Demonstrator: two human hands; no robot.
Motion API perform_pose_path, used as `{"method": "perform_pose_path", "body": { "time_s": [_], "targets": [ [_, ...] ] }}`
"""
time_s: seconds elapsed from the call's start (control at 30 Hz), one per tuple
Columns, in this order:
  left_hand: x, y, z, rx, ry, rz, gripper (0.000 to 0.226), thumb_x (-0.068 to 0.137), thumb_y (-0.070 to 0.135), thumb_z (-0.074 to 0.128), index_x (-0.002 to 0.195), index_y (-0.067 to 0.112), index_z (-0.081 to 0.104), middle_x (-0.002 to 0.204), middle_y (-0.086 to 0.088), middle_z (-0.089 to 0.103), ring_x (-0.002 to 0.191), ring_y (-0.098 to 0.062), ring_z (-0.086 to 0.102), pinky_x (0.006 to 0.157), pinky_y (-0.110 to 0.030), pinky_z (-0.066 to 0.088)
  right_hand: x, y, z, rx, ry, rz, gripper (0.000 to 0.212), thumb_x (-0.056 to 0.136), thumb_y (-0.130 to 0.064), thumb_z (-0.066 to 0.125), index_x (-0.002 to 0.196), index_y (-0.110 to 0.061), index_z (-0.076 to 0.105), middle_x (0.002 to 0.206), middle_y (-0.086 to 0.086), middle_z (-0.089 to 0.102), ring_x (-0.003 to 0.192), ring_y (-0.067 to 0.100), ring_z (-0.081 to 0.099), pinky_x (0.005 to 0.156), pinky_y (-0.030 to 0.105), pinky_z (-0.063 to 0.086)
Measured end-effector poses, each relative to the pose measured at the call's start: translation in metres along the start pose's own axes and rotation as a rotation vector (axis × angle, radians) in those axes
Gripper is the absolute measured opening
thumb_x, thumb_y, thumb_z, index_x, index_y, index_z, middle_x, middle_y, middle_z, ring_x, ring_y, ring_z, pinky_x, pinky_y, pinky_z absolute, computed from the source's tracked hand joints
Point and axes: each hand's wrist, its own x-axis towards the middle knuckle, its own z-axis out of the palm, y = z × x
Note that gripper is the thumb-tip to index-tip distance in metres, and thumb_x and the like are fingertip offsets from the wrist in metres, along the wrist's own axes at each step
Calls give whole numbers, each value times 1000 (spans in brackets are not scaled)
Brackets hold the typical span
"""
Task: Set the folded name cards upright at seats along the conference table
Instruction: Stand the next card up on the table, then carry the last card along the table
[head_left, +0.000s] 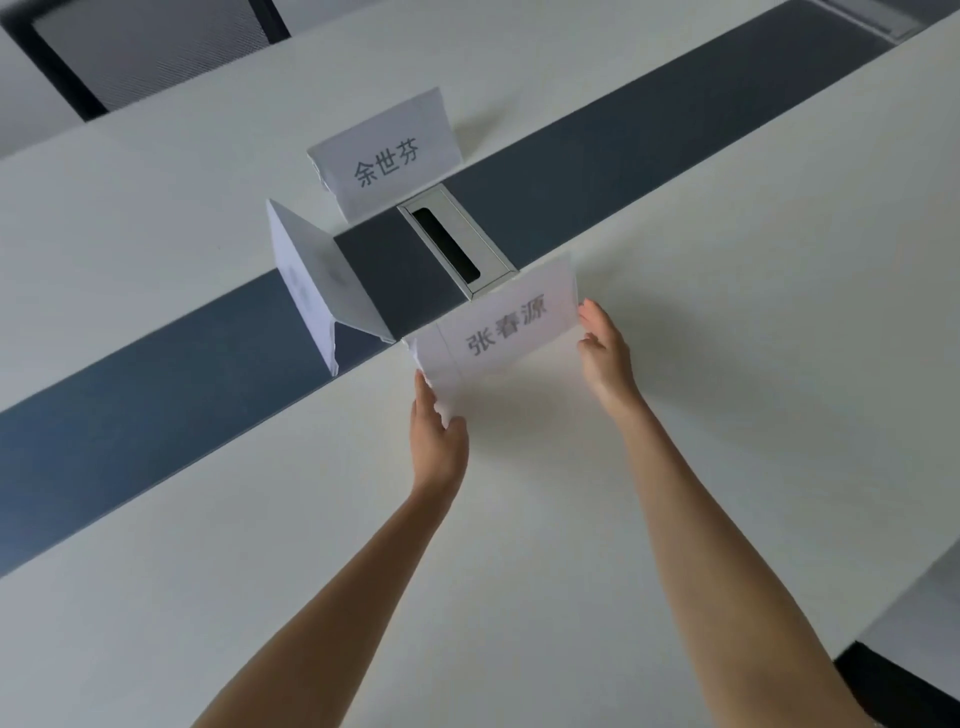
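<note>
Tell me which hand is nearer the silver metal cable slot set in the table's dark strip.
Right. The right hand is at the near name card's right edge, just below the silver metal cable slot. The left hand holds the card's lower left corner, farther away.

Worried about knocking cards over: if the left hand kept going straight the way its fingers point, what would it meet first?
Probably the name card it is already touching at the near-left corner; beyond that, the metal cable port. Depth is unclear.

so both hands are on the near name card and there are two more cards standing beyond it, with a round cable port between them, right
Not quite: the head view shows the cable port is a rectangular metal slot, not round. The rest holds: the left hand and right hand flank the near name card, with the far card and side card standing beyond.
</note>
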Motion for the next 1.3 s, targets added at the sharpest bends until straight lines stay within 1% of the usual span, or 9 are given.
{"method": "perform_pose_path", "body": {
  "time_s": [0.13,0.27,0.47,0.6,0.7,0.8,0.93,1.1,1.3],
  "targets": [
    [15,6,11,-71,-19,11,74,77,-9,31,142,24,19,141,-1,44,124,-21,46,104,-35,39,12,-2,-1,-38,-17,12,62,82,6,28,139,-18,31,142,15,42,127,30,41,101,27,34],
    [22,7,15,-62,-4,37,76,74,-8,32,141,27,20,107,7,55,80,-13,47,66,-24,39,18,-2,-4,-132,-45,-24,59,86,5,27,140,-19,29,138,21,44,127,33,39,97,25,31],
    [16,4,2,-26,-49,-31,67,83,-3,35,143,21,15,149,-1,34,134,-19,35,101,-26,31,5,-2,-6,-94,-64,-20,58,86,6,28,140,-15,26,143,20,39,130,31,38,104,30,32],
    [-7,0,-38,120,-90,-38,47,87,0,40,133,11,41,134,-7,51,125,-21,46,102,-25,34,-56,4,8,-21,-54,-75,49,85,8,35,132,-6,40,138,12,46,127,23,45,88,2,34],
    [-35,-6,-92,188,-181,-40,34,87,1,38,114,11,57,108,-5,64,103,-21,61,94,-30,46,-126,18,31,44,-288,-79,41,86,8,40,125,-4,47,126,7,53,123,26,49,90,1,37],
    [-80,-19,-160,310,-157,-25,31,88,4,37,106,15,60,96,1,67,86,-3,65,75,-11,46,-204,26,59,-56,-654,-86,38,86,-11,57,124,-13,50,125,-5,52,121,11,49,106,23,36],
    [-148,-43,-240,408,-5,-44,30,88,2,38,103,13,62,88,6,67,76,2,64,69,-2,43,-291,26,101,-287,-1083,-202,79,71,-40,72,137,-25,32,140,-16,34,129,-4,29,108,16,21],
    [-222,-74,-306,319,199,-41,27,90,3,41,96,20,61,89,2,69,76,9,63,70,-4,45,-357,31,152,-412,-1173,-344,109,61,-43,79,143,-30,8,148,-15,13,133,-4,5,108,19,8],
    [-278,-101,-340,213,332,18,36,90,3,43,90,35,59,80,18,72,83,-1,66,74,-8,49,-393,37,193,-476,-1147,-457,106,61,-37,79,143,-24,14,153,-3,18,141,11,10,109,19,9]
  ]
}}
